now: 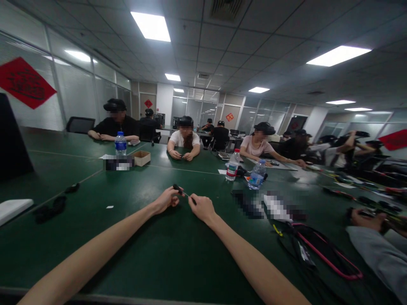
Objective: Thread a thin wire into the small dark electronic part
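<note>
Over the middle of the green table [140,241], my left hand [168,200] is closed, pinching a small black piece [177,188] between thumb and fingers. My right hand [202,207] is closed on what looks like a screwdriver [186,195]. A thin metal shaft runs from the right fingers toward the black piece, and a bit of dark handle shows at the right fingertips. Whether the shaft touches the piece or is joined to it, I cannot tell. Both hands are close together, fingertips a little apart.
Two water bottles, one red-capped [233,165] and one blue-capped [257,174], stand beyond my right hand. An open cardboard box [142,159] sits farther left. Black cables and a pink-red loop [337,264] lie at right, near another person's hand [365,220]. A paper scrap [110,207] lies left.
</note>
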`<state>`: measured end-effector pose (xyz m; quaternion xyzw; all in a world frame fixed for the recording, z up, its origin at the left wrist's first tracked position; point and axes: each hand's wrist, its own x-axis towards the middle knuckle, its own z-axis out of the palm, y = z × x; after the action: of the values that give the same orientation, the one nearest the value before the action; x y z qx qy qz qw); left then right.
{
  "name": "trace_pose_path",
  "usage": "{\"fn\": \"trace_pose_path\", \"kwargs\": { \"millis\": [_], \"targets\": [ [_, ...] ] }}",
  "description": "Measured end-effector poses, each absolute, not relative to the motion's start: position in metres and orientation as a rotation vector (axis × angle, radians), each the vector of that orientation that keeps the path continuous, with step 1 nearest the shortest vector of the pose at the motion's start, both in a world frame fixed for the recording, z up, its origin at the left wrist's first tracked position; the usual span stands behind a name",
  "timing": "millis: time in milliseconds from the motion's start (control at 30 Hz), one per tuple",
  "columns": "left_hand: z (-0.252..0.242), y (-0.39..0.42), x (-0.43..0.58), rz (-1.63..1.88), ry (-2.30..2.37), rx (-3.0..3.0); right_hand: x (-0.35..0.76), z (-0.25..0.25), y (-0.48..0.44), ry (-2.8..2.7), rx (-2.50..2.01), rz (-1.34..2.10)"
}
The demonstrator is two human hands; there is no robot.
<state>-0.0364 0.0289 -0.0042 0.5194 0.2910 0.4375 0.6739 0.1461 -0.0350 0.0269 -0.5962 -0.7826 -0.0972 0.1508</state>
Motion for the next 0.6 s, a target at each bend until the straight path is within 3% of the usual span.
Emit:
{"fn": "trace_pose_path", "kwargs": {
  "millis": [600],
  "targets": [
    [0.0024,0.0240,-0.0414,0.953,0.586,1.169,0.1480,0.0267,-0.0350,-2.261,-1.738,-0.223]
  ]
}}
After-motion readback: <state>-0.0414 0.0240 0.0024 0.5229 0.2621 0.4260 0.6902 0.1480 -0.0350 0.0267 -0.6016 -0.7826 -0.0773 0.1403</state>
